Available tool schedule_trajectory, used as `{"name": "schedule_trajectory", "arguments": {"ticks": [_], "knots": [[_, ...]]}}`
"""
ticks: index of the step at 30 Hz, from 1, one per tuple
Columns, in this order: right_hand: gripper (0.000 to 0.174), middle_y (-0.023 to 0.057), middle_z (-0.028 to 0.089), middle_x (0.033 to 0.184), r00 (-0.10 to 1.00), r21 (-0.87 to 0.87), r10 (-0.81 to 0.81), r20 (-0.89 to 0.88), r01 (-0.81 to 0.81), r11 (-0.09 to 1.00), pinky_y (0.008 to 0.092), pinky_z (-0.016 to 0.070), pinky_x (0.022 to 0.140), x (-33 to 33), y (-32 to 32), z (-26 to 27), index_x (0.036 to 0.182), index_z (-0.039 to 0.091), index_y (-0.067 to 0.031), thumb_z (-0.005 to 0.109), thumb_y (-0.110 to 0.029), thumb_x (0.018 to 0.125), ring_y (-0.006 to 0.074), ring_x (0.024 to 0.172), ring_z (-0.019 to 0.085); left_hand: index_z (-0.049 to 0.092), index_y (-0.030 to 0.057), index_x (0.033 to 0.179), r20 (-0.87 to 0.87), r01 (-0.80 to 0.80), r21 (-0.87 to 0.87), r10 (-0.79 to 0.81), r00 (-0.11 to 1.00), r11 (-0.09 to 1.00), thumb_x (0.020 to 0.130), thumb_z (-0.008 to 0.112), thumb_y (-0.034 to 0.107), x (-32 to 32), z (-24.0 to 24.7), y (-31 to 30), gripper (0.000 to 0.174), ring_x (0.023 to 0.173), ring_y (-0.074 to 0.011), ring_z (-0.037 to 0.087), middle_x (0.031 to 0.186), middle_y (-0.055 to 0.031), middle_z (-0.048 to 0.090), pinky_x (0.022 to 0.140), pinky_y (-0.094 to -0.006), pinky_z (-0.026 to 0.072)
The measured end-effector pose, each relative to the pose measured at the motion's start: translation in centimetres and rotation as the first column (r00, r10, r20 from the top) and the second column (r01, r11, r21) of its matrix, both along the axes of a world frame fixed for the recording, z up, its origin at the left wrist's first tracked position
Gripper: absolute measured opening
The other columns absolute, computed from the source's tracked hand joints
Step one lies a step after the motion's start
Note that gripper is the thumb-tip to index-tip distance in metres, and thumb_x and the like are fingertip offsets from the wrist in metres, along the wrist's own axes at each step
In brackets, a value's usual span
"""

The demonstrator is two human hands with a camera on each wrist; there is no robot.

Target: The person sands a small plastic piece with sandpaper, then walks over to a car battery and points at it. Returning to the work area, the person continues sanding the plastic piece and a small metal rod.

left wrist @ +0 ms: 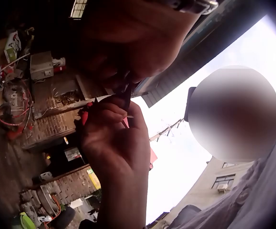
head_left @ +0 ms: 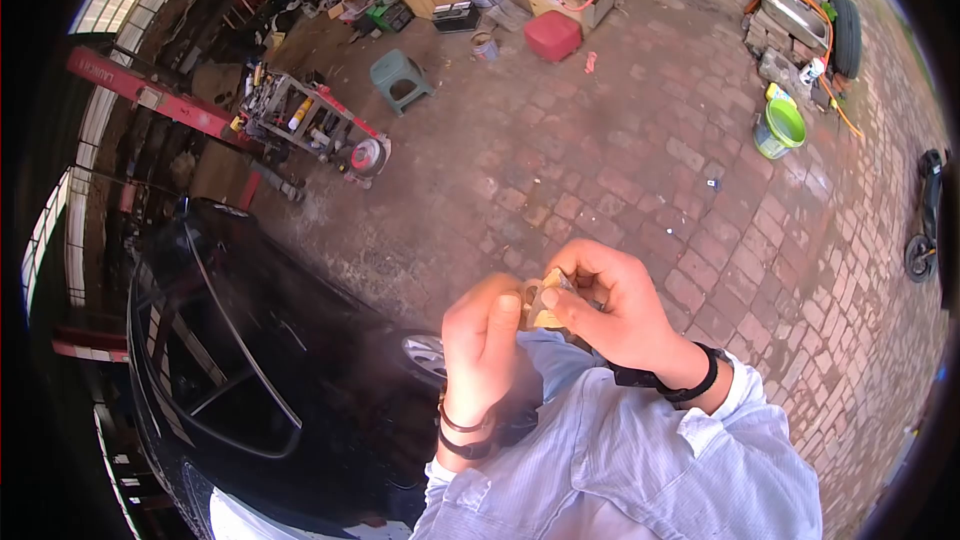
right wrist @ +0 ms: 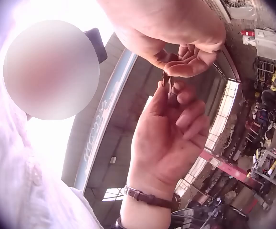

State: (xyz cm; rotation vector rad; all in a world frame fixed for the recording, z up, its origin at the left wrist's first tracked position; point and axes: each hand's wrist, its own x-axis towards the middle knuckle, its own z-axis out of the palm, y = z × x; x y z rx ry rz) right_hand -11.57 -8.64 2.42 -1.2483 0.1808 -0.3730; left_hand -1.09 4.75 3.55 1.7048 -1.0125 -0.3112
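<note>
In the head view both hands are raised together in front of my chest. Between them is a small tan piece (head_left: 543, 318), its shape too small to make out. My left hand (head_left: 515, 305), with a thin band on the wrist, pinches it from the left. My right hand (head_left: 568, 292), with a black strap on the wrist, pinches it from the right, fingers curled over it. The right wrist view shows the piece (right wrist: 166, 78) as a dark sliver between my left hand's fingers (right wrist: 176, 102) and the right hand above. In the left wrist view it (left wrist: 127, 101) sits at the right hand's fingertips (left wrist: 110, 110).
A black car (head_left: 250, 380) stands below and left of me. On the brick paving (head_left: 620, 160) are a green stool (head_left: 401, 77), a red container (head_left: 552, 35), a green bucket (head_left: 780, 128) and a tool cart (head_left: 310, 120). Clutter lines the far wall.
</note>
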Motion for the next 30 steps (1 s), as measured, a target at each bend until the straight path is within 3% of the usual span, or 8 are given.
{"name": "schedule_trajectory", "arguments": {"ticks": [5,7,16,18,19,21,29,30], "knots": [[0.008,0.0015,0.058,0.086,0.995,0.181,-0.047,0.090,0.030,0.983,0.0226,0.0468,0.068,0.5,-0.6,-0.1,0.098,0.055,-0.0014,0.057,-0.007,0.093,0.0052,0.079,0.055,0.056,0.0005,0.083,-0.176,0.060,-0.046,-0.067,0.982,0.997,0.101,0.045,0.027,-0.9,-0.3,-0.9,0.034,0.054,-0.0048,0.039,0.064,0.0023,0.045,0.048,-0.0211,0.0298],[0.008,0.0016,0.058,0.086,0.995,0.187,-0.034,0.090,0.017,0.982,0.0233,0.0469,0.070,0.7,-0.7,0.0,0.098,0.055,-0.0018,0.056,-0.008,0.094,0.0053,0.080,0.055,0.054,0.0018,0.081,-0.449,-0.061,-0.114,0.004,0.894,0.992,0.101,0.045,0.026,-1.2,0.1,-1.0,0.033,0.052,-0.0045,0.036,0.064,0.0026,0.044,0.046,-0.0207,0.0269],[0.018,0.0073,0.057,0.090,0.975,0.058,-0.158,0.159,0.150,0.987,0.0244,0.0489,0.067,1.7,0.9,-0.3,0.106,0.045,-0.0007,0.057,-0.005,0.093,0.0088,0.078,0.058,0.054,0.0011,0.082,-0.051,-0.164,-0.113,0.159,0.986,0.980,0.101,0.045,0.018,-0.5,-0.7,-1.5,0.026,0.055,-0.0059,0.035,0.066,0.0020,0.044,0.049,-0.0219,0.0273],[0.018,0.0068,0.056,0.088,0.975,-0.037,-0.175,0.135,0.182,0.983,0.0246,0.0483,0.065,1.7,0.8,-0.7,0.102,0.044,-0.0013,0.059,-0.004,0.092,0.0090,0.076,0.058,0.050,0.0005,0.072,0.036,-0.193,-0.045,0.195,0.980,0.980,0.090,0.053,0.009,-0.6,-0.3,-1.5,0.020,0.055,-0.0214,0.043,0.063,-0.0084,0.045,0.053,-0.0324,0.0346],[0.019,0.0064,0.055,0.085,0.974,-0.132,-0.194,0.114,0.209,0.969,0.0248,0.0477,0.063,1.8,0.7,-0.8,0.098,0.043,-0.0018,0.060,-0.003,0.090,0.0092,0.074,0.059,0.050,0.0005,0.072,0.035,-0.194,-0.046,0.196,0.980,0.980,0.090,0.053,0.009,-0.5,-0.1,-1.5,0.020,0.055,-0.0214,0.043,0.063,-0.0084,0.045,0.053,-0.0324,0.0346],[0.021,0.0057,0.054,0.083,0.964,-0.078,-0.228,0.141,0.240,0.968,0.0241,0.0462,0.061,2.1,1.0,-0.7,0.096,0.042,-0.0025,0.061,-0.002,0.089,0.0088,0.071,0.057,0.049,0.0005,0.071,0.196,-0.185,-0.058,0.192,0.961,0.981,0.087,0.054,0.006,-0.5,0.2,-1.5,0.017,0.054,-0.0267,0.044,0.063,-0.0109,0.044,0.050,-0.0352,0.0351],[0.023,0.0041,0.050,0.079,0.954,-0.044,-0.183,0.236,0.199,0.979,0.0198,0.0413,0.056,2.5,1.0,-1.0,0.090,0.040,-0.0042,0.061,0.003,0.087,0.0059,0.067,0.050,0.049,0.0000,0.071,0.234,-0.172,-0.086,0.187,0.954,0.981,0.085,0.054,0.004,-0.1,-0.3,-1.5,0.015,0.054,-0.0291,0.044,0.064,-0.0121,0.044,0.050,-0.0364,0.0356],[0.023,0.0040,0.050,0.080,0.947,0.068,-0.200,0.250,0.189,0.980,0.0200,0.0415,0.057,2.7,0.7,-0.8,0.089,0.040,-0.0044,0.061,0.003,0.087,0.0060,0.069,0.050,0.049,-0.0001,0.072,0.233,-0.166,-0.072,0.178,0.956,0.984,0.085,0.054,0.005,-0.2,-0.3,-1.5,0.015,0.055,-0.0298,0.044,0.064,-0.0124,0.044,0.050,-0.0368,0.0358]]}}
